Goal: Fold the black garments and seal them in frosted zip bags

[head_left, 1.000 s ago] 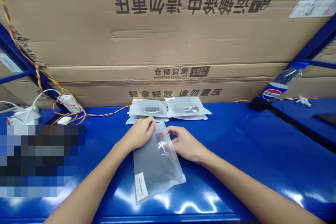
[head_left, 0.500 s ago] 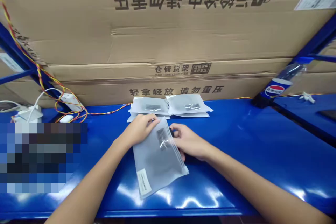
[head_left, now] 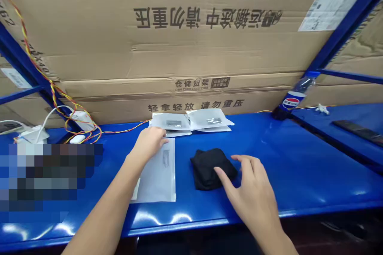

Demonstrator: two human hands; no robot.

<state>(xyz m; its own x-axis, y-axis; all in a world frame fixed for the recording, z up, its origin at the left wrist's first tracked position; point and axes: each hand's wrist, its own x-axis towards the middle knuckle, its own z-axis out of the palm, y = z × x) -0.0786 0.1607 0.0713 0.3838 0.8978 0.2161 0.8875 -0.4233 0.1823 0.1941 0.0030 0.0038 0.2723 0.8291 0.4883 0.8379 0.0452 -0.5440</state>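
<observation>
A flat frosted plastic bag (head_left: 158,171) with a barcode label lies on the blue bench (head_left: 269,155). My left hand (head_left: 149,143) rests on the bag's far corner, fingers curled over its edge. To the right of the bag lies a folded black cloth item (head_left: 209,167), out of the bag. My right hand (head_left: 249,187) hovers just right of the black item, fingers spread and empty, fingertips near its edge.
A stack of similar filled bags (head_left: 191,121) lies against the cardboard boxes (head_left: 191,48) at the back. A drink bottle (head_left: 291,99) leans at the right by a blue post. Coloured wires (head_left: 72,127), a white plug and a blurred patch sit at the left.
The black item has come out of the bag and now lies on the bench. The emptied bag lies flat to the left under my left hand; my right hand has let go and drawn back.
</observation>
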